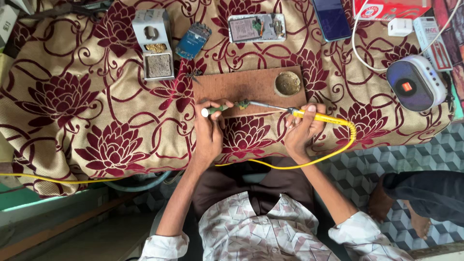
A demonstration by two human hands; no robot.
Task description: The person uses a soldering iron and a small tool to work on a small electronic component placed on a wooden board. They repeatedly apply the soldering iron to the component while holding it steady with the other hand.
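Here the left hand [209,126] grips a green-handled tool [223,108]; the right hand [303,126] grips a yellow soldering iron [319,117]. At one o'clock, a round tin [287,83] holds brownish paste.

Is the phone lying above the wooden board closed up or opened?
Opened: the phone lies flat with its back off, its inner parts bare.

Left hand [209,126]: forearm bare, sleeve rolled at elbow, fingers curled shut around a slim tool, thumb uppermost. Right hand [303,126]: forearm likewise bare, fingers pinched in a pen grip, wrist bent slightly inward.
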